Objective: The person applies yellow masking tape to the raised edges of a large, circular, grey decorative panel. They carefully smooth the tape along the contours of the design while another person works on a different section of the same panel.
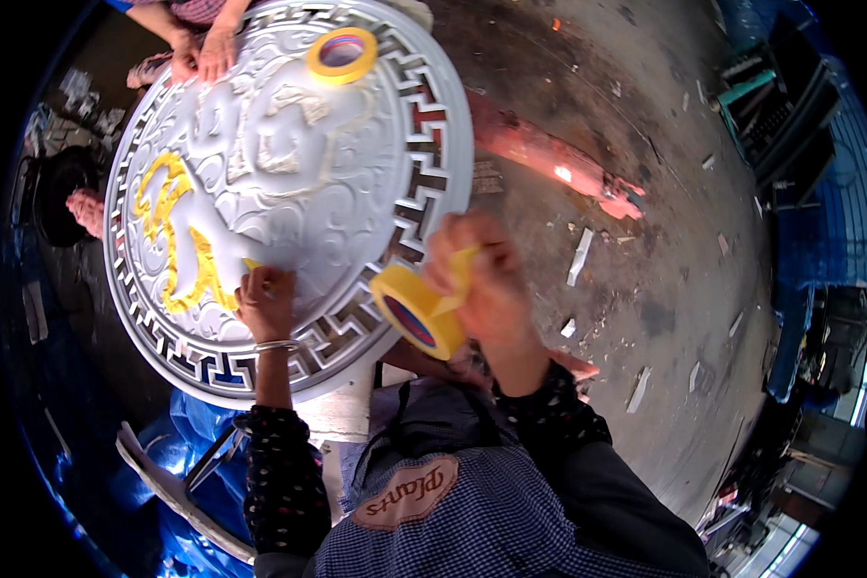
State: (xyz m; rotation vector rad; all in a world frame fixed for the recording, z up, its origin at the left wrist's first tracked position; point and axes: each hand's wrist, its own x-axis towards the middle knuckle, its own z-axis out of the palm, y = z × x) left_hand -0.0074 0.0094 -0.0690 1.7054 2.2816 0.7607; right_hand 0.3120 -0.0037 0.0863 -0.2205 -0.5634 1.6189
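Note:
A large round silver-grey relief panel with a cut-out key-pattern border lies in front of me. Yellow tape edges a raised character on its left part. At the lower end of that character, my left hand has its fingers pinched together against the surface, with a small yellow tape end showing at the fingertips. Off the panel's right lower rim, my right hand is closed on a roll of yellow masking tape, a loose strip between its fingers. That hand is slightly blurred.
A second yellow tape roll lies on the panel's far side. Another person's hands rest at its far left edge. A reddish beam extends right beneath the panel. White scraps litter the concrete floor, and blue sheeting lies at lower left.

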